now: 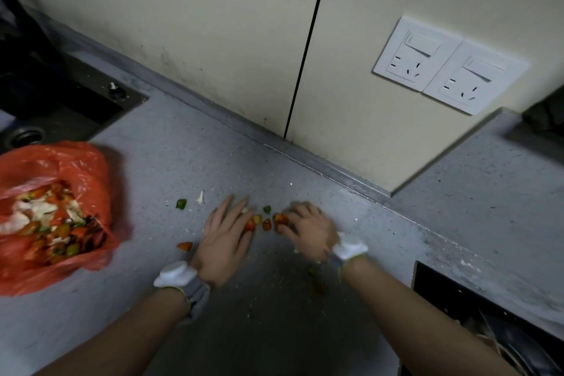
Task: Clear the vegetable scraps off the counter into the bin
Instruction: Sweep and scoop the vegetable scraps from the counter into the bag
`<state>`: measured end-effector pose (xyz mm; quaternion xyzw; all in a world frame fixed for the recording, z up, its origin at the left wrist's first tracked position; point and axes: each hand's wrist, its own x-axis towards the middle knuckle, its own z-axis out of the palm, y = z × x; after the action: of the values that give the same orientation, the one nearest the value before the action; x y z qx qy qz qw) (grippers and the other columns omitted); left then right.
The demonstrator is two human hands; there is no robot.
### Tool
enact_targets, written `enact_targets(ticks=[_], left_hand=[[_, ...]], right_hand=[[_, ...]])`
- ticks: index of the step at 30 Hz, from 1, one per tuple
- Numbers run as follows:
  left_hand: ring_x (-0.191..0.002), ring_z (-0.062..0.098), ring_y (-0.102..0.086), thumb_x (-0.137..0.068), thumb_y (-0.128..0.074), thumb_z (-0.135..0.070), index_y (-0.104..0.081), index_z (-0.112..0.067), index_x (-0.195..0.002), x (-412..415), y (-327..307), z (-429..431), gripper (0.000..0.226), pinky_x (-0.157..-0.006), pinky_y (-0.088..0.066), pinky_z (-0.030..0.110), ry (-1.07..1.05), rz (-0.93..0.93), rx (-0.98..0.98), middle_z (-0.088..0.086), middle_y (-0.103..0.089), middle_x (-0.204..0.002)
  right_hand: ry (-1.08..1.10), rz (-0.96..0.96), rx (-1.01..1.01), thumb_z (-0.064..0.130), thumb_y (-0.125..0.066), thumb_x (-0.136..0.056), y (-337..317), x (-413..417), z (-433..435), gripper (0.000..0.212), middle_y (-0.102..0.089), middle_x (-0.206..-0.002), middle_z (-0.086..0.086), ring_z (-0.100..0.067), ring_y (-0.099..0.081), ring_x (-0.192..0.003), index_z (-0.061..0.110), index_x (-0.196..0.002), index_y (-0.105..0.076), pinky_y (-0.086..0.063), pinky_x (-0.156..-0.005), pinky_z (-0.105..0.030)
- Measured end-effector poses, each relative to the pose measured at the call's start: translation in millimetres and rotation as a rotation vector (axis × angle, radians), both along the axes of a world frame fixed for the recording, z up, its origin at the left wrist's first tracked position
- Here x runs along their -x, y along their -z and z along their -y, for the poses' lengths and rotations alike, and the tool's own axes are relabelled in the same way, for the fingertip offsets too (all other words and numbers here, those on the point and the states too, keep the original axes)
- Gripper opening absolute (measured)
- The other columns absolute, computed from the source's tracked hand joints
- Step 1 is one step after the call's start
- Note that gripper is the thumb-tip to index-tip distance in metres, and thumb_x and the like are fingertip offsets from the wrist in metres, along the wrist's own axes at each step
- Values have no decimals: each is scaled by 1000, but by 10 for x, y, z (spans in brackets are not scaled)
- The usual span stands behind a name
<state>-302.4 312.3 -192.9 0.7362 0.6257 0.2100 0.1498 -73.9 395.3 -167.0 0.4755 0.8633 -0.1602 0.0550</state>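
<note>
Two white plastic wall sockets with rocker switches are mounted side by side on a cream wall panel, which is split by a thin black vertical seam. A dark stainless steel sink with a round drain is set at the far left. A black rectangular opening is seen at the lower right.

scraps on counter between left hand and right hand, bag to their left, sink behind bag

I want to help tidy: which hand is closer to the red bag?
Left. The left hand lies just right of the red bag; the right hand is farther right.
</note>
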Motion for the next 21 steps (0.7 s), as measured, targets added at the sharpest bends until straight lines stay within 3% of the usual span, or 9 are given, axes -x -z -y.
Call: enact_targets(ticks=[3, 5, 8, 10, 12, 14, 18, 21], left_hand=[[-151, 23, -10, -101, -27, -39, -47, -21, -145, 168, 60, 143, 51, -116, -24, 58, -12, 5, -13, -4, -28, -160], [-151, 23, -12, -102, -25, -37, -48, -21, -144, 247, 92, 210, 51, -116, -23, 58, -9, -21, -24, -3, -30, -159], [-151, 23, -15, -101, -32, -31, -51, -21, -142, 359, 116, 354, 46, -117, -19, 59, -3, -14, -58, -3, -33, -158], [-150, 22, -16, -100, -33, -30, -52, -21, -141, 439, 131, 457, 45, -118, -16, 58, -34, -1, -69, -3, -34, -157], [-150, 21, -16, -101, -32, -31, -52, -21, -141, 510, 156, 545, 46, -119, -13, 57, -57, 7, -71, -3, -34, -157], [-150, 21, -16, -101, -30, -32, -52, -21, -141, 601, 183, 660, 47, -120, -13, 56, -66, 6, -64, -3, -35, -157], [-150, 20, -16, -101, -30, -33, -53, -20, -140, 758, 244, 829, 47, -120, -13, 55, -88, -7, -42, -2, -37, -156], [-150, 20, -17, -100, -31, -34, -54, -20, -139, 912, 262, 967, 47, -119, -16, 57, -116, -18, -33, -2, -38, -155]], right_hand=[[-69, -225, -91, 46, -41, -100, -73, -202, 307, 45, -54, -137, 4, -17, -49, -123, 30, -142, -47, -42, -107, -39], [117, -351, -187, 43, -42, -99, 2, -511, 346, 43, -58, -131, 3, -18, -52, -120, 32, -139, -52, -44, -105, -41], [569, -298, -202, 59, -33, -100, 179, -1004, 440, 54, -44, -151, 0, -22, -36, -139, 34, -148, -39, -28, -117, -42], [763, -173, -129, 76, -21, -94, 316, -1143, 568, 77, -25, -163, -6, -25, -17, -150, 28, -154, -27, -13, -123, -48], [773, -147, -85, 81, -11, -90, 444, -1068, 655, 88, -10, -167, -8, -25, -1, -154, 25, -158, -16, -2, -124, -50], [721, -223, -80, 79, -11, -90, 499, -797, 698, 87, -7, -167, -5, -21, 2, -154, 25, -158, -14, -1, -125, -48], [635, -310, -29, 77, -23, -93, 400, -141, 698, 80, -14, -166, -2, -21, -7, -153, 28, -157, -18, -9, -125, -47], [538, -368, -2, 70, -32, -95, 321, 321, 823, 72, -24, -160, -3, -25, -28, -144, 29, -154, -22, -29, -119, -46]])
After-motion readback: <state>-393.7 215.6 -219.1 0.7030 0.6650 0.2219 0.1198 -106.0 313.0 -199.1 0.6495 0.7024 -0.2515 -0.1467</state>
